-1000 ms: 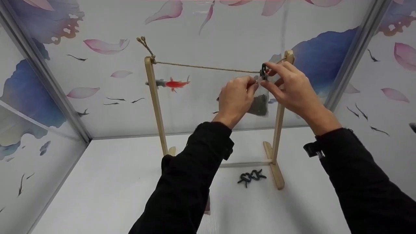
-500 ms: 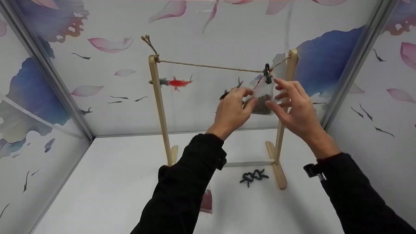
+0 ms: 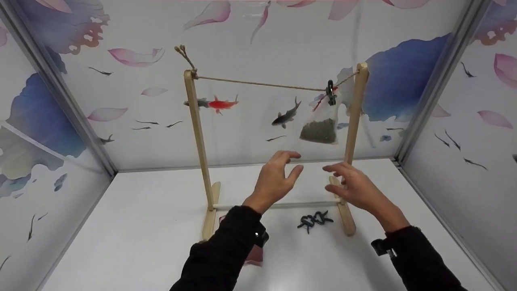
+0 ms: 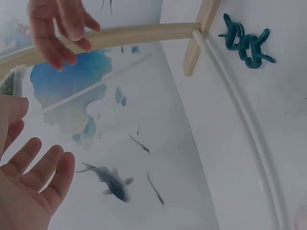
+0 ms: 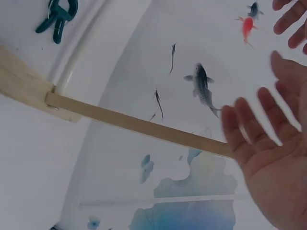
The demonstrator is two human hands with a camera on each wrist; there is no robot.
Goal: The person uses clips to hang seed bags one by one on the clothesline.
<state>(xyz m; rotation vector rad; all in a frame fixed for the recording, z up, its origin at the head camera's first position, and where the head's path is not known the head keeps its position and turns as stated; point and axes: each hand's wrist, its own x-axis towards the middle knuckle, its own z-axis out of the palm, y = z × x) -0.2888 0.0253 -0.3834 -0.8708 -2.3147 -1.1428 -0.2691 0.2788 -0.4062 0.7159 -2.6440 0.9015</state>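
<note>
Left hand (image 3: 272, 180) and right hand (image 3: 361, 188) are empty, fingers loosely spread; above them, the bag (image 3: 319, 131) hangs clipped. Hanging looks done; next likely calls for 1 of 2 clips (image 3: 312, 220) below.

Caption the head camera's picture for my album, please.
Left hand and right hand, empty, below a filled bag clipped to a string between wooden posts.
</note>
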